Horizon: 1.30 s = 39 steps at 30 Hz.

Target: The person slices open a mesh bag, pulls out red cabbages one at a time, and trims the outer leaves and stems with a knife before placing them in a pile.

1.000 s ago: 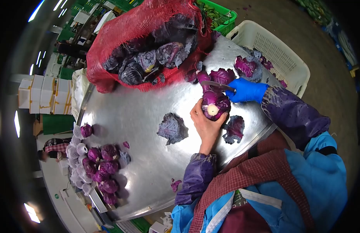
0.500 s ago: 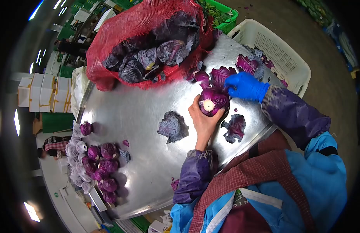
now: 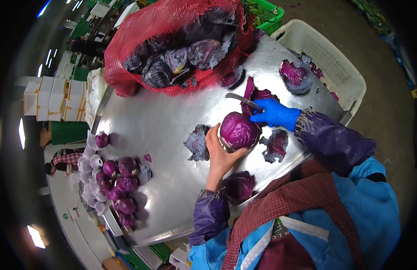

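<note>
A round purple cabbage (image 3: 239,130) rests on the metal table (image 3: 168,180). My bare left hand (image 3: 221,155) is curved round its left and lower side. Just above its right side, my blue-gloved right hand (image 3: 275,113) is closed on a knife (image 3: 242,100), whose blade points left. Loose leaves lie around: purple ones (image 3: 264,94) behind the cabbage, a dark one (image 3: 275,145) to the right, a greyish one (image 3: 198,143) to the left and a purple one (image 3: 240,185) near the front edge.
A red mesh sack (image 3: 123,49) of cabbages lies at the back. Several small cabbages (image 3: 126,183) and white foam nets (image 3: 85,168) are at the left. A white basket (image 3: 352,74) stands back right, near a green crate (image 3: 277,19). A person (image 3: 67,158) is far left.
The cabbage has turned, so its pale stem end no longer shows. The knife blade now shows in my right hand. A purple leaf lies near the front edge, and the leaves behind have shifted.
</note>
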Available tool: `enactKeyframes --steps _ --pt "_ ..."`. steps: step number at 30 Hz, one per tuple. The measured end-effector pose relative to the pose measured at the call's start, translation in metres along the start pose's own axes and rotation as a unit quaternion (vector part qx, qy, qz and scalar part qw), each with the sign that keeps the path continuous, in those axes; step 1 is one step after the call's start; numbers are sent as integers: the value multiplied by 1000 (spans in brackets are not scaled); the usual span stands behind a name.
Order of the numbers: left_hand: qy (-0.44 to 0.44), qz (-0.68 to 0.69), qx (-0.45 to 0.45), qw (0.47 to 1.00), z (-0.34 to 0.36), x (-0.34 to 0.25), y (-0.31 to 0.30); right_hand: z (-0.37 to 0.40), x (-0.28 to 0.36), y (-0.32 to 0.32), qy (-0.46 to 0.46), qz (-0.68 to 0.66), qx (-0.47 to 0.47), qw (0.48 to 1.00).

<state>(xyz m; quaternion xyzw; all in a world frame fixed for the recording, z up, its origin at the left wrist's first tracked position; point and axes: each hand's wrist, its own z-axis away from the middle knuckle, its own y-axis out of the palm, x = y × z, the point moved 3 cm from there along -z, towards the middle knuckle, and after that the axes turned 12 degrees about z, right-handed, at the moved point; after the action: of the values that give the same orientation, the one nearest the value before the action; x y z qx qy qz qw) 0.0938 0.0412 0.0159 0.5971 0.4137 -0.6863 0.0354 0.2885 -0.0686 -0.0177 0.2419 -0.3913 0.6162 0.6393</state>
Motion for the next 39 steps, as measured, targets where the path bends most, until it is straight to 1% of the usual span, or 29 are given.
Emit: enactKeyframes --steps 1,2,3,4,6,7,8,9,10,11,12,13,14,16,18,21,22,24,26,27,28,30,31,32,34,35,37,38,39 --pt "31 -24 11 999 -1 -13 -3 -1 7 6 -126 50 -44 990" --pt "23 -25 8 999 -4 -20 -4 0 14 12 -250 98 -86 959" --pt "20 -41 53 998 -9 -26 -1 -1 13 17 -251 98 -78 960" --pt "17 -56 97 994 -9 -29 2 -3 11 16 -232 121 -109 959" --pt "24 -69 80 994 -5 -30 2 -8 8 5 -198 166 -177 950" --pt "32 -51 42 997 -2 -23 -1 -5 2 -11 -159 219 -227 935" --pt "40 -32 5 999 1 -13 -3 -22 -25 -21 -228 82 -229 943" --pt "-15 73 -22 997 6 8 -4 -21 -32 -34 -168 146 -231 947" --pt "-17 72 -23 997 9 10 -3 -10 -24 -42 -105 209 -231 945" --pt "-111 255 -56 959 13 17 0 4 -12 -49 -108 271 -268 918" --pt "-202 426 -86 878 20 23 6 21 8 -47 -110 332 -301 887" --pt "-221 502 -103 830 23 16 12 30 22 -39 -251 326 -381 828" --pt "-221 504 -104 828 24 11 18 37 35 -30 -250 328 -379 828" --pt "-257 541 -138 789 25 5 27 48 58 -5 -287 323 -225 873" --pt "-244 527 -132 803 25 4 29 47 53 18 -280 364 -158 874" --pt "-241 467 -153 837 28 1 30 42 51 20 -270 398 -178 858" --pt "-244 466 -153 836 31 1 31 38 47 20 -264 407 -184 855" --pt "-208 408 -149 876 31 -3 30 38 46 18 -273 386 -201 858" --pt "-197 391 -153 886 30 -4 30 52 53 15 -238 277 -107 925" --pt "-207 389 -149 885 30 -9 31 59 59 18 -286 305 -146 897" --pt "-215 387 -144 885 29 -12 31 59 57 20 -285 304 -146 897" --pt "-213 381 -134 890 27 -11 35 54 55 21 -277 422 -135 853" --pt "-215 374 -126 893 27 -11 36 54 56 21 -264 450 -118 845" --pt "-216 373 -125 893 26 -10 36 53 54 22 -263 449 -118 846" --pt "-229 359 -116 897 24 -12 36 49 48 25 -312 473 -161 808" --pt "-227 360 -117 897 24 -7 37 46 44 24 -313 474 -161 807" --pt "-233 405 -136 874 27 9 38 35 28 10 -269 317 -240 877" --pt "-230 405 -139 874 28 5 36 11 -1 -5 -262 156 -243 921" --pt "-265 482 -160 820 30 0 34 14 -6 -23 -134 85 -222 962"
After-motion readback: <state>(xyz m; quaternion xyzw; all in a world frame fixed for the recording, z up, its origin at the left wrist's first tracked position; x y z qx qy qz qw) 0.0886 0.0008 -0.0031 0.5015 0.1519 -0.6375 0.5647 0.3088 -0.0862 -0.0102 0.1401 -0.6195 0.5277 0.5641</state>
